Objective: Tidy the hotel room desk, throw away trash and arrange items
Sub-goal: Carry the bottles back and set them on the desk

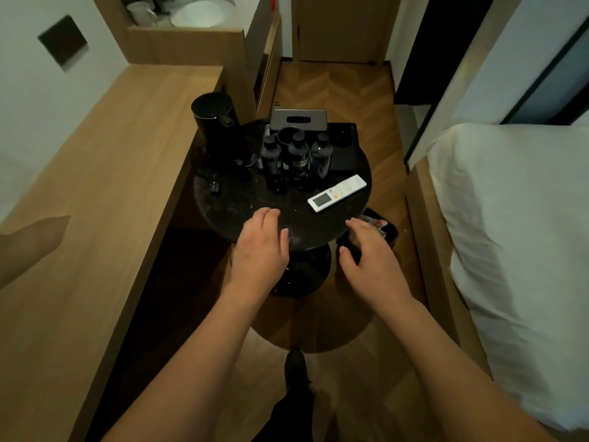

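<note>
Round dark worktop [242, 199] at frame centre, bearing a white remote [337, 193] on its right, three dark bottles [298, 159] with unreadable labels and a black kettle [215, 122] upper left. Left hand [261, 247] over the near rim, fingers relaxed, holding nothing. Right hand [371, 253] beside the rim above a bin [387, 229], fingers loosely spread, empty.

Round worktop [242, 199] between a long desk [105, 173] at left and a bed [510, 218] at right. On it: kettle [215, 122] at far left, three bottles [298, 157] in the middle, a tissue box [298, 120] behind them, remote [337, 193] at near right. Beyond the near right edge, on the floor, what may be a bin [387, 232].
</note>
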### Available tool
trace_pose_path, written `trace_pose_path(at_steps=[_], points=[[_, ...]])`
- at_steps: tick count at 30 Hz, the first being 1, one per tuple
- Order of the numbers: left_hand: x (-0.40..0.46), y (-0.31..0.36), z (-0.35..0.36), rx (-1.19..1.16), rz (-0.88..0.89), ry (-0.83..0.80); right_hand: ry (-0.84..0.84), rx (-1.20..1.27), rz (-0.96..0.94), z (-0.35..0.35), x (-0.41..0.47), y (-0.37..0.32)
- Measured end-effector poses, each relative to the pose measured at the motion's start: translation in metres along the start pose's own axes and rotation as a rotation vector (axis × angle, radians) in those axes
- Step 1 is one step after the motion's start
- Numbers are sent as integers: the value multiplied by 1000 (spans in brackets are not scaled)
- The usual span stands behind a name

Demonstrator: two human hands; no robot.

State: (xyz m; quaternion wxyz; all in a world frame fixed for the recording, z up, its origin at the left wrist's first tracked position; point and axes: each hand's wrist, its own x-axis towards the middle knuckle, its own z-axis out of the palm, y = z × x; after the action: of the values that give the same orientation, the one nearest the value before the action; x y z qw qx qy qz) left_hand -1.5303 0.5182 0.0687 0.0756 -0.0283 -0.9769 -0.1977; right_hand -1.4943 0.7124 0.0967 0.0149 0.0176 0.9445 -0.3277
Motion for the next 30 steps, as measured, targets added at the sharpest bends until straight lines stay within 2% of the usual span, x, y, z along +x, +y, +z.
trace_pose_path(at_steps=[8,13,19,24,30], points=[[133,-29,16,-182,-202,-5,-52,19,-25,-3,144,-9],[199,-41,27,-241,-268,-11,-68,-12,-148,5,239,-10],[258,-49,54,-267,-357,-22,-184,-230,-306,39,337,-18],[283,-53,81,-305,-336,-114,-286,-538,-294,66,381,-14],[280,-64,99,-394,-414,-107,-260,-533,-313,78,389,-9]])
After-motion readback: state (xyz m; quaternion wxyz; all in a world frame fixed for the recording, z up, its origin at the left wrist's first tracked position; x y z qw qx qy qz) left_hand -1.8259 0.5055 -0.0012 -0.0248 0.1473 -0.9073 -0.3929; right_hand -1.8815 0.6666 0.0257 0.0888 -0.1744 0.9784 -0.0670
